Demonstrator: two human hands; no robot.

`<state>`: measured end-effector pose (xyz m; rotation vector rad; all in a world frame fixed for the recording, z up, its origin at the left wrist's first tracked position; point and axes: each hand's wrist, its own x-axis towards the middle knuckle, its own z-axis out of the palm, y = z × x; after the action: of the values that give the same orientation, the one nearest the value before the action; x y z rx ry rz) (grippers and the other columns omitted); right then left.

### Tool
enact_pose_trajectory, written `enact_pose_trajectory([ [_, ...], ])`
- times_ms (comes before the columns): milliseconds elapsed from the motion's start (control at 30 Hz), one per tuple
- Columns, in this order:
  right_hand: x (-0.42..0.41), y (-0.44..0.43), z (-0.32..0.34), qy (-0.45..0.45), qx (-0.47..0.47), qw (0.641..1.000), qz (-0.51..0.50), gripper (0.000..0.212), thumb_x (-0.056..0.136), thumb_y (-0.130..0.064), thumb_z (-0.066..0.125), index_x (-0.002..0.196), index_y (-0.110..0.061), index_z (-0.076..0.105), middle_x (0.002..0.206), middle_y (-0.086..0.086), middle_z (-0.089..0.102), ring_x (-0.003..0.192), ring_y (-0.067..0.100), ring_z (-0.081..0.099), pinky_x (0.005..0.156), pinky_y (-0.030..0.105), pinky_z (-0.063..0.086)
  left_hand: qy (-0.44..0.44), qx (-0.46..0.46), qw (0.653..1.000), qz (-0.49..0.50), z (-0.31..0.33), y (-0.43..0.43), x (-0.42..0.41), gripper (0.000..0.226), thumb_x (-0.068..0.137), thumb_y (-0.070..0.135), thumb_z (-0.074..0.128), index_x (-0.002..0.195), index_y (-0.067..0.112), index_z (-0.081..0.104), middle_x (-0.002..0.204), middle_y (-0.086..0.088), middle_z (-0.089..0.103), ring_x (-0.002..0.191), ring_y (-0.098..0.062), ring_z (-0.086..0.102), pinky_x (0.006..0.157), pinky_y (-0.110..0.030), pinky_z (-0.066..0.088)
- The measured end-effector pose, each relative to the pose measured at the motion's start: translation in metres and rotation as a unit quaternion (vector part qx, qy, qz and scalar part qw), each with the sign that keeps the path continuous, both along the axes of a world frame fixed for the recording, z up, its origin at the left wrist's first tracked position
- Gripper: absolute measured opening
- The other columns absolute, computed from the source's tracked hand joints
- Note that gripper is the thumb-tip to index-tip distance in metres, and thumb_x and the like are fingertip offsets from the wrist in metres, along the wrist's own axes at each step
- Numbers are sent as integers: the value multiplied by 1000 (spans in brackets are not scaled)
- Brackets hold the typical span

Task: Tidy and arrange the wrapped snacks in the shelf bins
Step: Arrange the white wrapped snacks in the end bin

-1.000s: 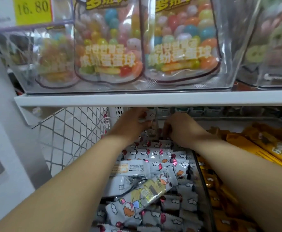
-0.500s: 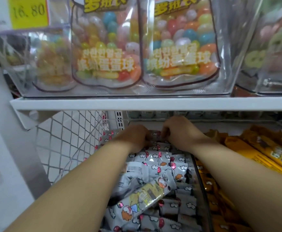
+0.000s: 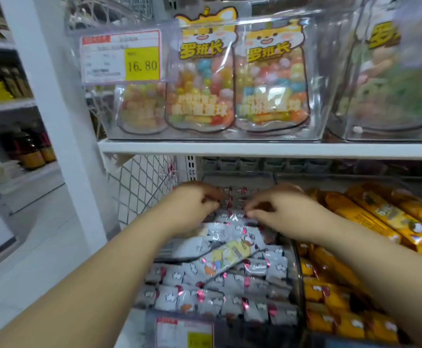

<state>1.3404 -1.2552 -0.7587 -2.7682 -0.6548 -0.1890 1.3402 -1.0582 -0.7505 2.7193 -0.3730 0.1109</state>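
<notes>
Both hands at the back of the clear bin (image 3: pixel 297 272)
The left hand (image 3: pixel 195 204) and right hand (image 3: pixel 280 209) curl their fingers down, pinching the grey wrapped snacks (image 3: pixel 233 197) lying between them. More packets fill the bin nearer the camera.

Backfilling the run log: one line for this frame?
left hand: pinches grey wrapped snacks, bin rear | right hand: pinches same snacks | long packet: askew on top | yellow snacks: untouched

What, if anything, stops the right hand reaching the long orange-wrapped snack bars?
Probably nothing, so yes: the right hand, pinching a grey wrapped snack, is close beside the uncovered long orange-wrapped snack bars.
</notes>
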Motion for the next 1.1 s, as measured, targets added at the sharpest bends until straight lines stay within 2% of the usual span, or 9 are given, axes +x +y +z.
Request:
enact_pose_trajectory([
  [167,-39,-13,1,72,-15,996,51,67,65,-74,52,123,-41,55,129,-21,55,120,0,48,110,38,31,-6,-12,1000,-17,-2,12,-44,32,97,32,48,127,26,58,122,6,58,101,-7,54,89,-22,38],
  [400,-48,-3,0,36,-69,996,51,50,83,-41,67,129,-40,48,136,-18,49,129,8,39,114,50,17,86,74,992,-59,-2,28,-67,63,95,27,51,148,37,19,154,5,22,137,-13,26,110,-27,22],
  [500,-47,-5,3,13,-29,998,57,38,82,-36,68,118,-35,58,114,-12,64,96,1,56,98,31,40,115,134,982,-60,-4,34,-67,83,89,23,59,149,39,4,159,5,7,145,-14,7,117,-32,11],
  [600,-48,-17,11,10,13,999,44,34,82,-32,70,115,-30,62,94,-18,63,68,-14,52,74,5,38,97,135,985,-43,-9,34,-65,84,87,23,62,149,38,7,158,6,11,144,-15,12,117,-34,14],
  [667,-49,-25,14,-8,54,998,14,35,82,-32,69,116,-23,64,89,-19,61,61,-15,51,61,3,37,64,120,990,-35,-10,35,-64,78,88,22,62,149,35,14,154,5,24,137,-17,26,114,-32,24],
  [733,-48,-29,16,-31,90,995,-37,40,82,-38,67,118,-20,62,101,-9,65,70,-7,51,60,8,34,39,118,992,-30,-11,35,-63,75,88,23,62,149,33,19,150,5,31,133,-16,33,110,-30,28],
  [833,-41,-24,11,-46,93,989,-106,41,81,-48,66,112,-21,63,88,-10,56,73,3,50,57,15,34,17,118,993,-18,-13,34,-62,78,84,29,65,148,34,21,144,5,37,128,-17,36,106,-34,35],
  [967,-33,-7,3,-97,34,982,-161,34,77,-57,63,94,-28,59,80,-10,52,90,14,53,84,32,45,-12,83,996,-35,-9,23,-64,77,82,33,66,146,37,23,138,11,40,121,-12,39,101,-34,40],
  [1100,-26,1,2,-127,-39,967,-216,29,77,-59,60,77,-31,52,92,-6,58,104,19,49,99,38,31,-26,57,996,-68,-9,3,-63,76,84,30,65,146,38,23,139,14,38,121,-9,36,99,-30,38],
])
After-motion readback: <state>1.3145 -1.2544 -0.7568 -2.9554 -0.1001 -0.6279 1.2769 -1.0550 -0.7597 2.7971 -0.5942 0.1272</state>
